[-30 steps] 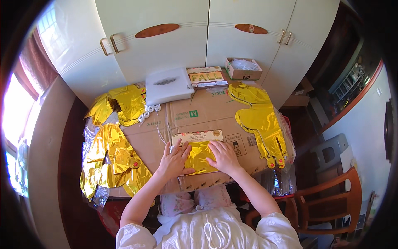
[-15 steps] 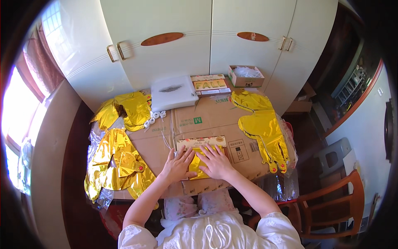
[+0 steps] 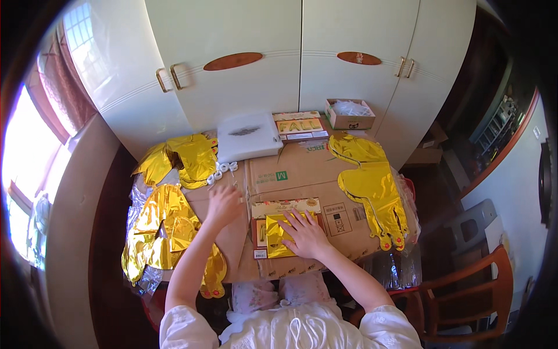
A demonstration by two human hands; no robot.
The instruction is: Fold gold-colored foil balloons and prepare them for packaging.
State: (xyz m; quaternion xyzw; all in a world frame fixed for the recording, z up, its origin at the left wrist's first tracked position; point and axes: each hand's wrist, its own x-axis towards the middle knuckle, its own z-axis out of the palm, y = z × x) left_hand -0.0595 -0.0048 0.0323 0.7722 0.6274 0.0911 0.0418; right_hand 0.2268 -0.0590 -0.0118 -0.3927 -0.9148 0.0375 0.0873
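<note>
My right hand (image 3: 306, 235) lies flat with fingers spread on a folded gold foil piece (image 3: 275, 228). The foil rests on a printed cardboard package (image 3: 285, 205) with a cream, leaf-patterned top strip, near the front of the table. My left hand (image 3: 225, 205) is apart from the package, over the cardboard just below several small white ribbon rolls (image 3: 221, 168). Motion blurs its fingers, so their grip is unclear. Flattened gold foil balloons lie on both sides: one group (image 3: 168, 227) at left, another piece (image 3: 372, 180) at right.
Brown cardboard (image 3: 296, 174) covers the table. Along its back stand a stack of white translucent bags (image 3: 247, 142), another printed package (image 3: 298, 126) and a small box (image 3: 350, 116) of clear plastic. Pale cupboards (image 3: 244, 29) rise behind; a wooden chair (image 3: 471, 291) stands at right.
My left hand has lifted off the foil and package and moved left and away toward the white rolls. My right hand stays on the foil. The view has shifted slightly.
</note>
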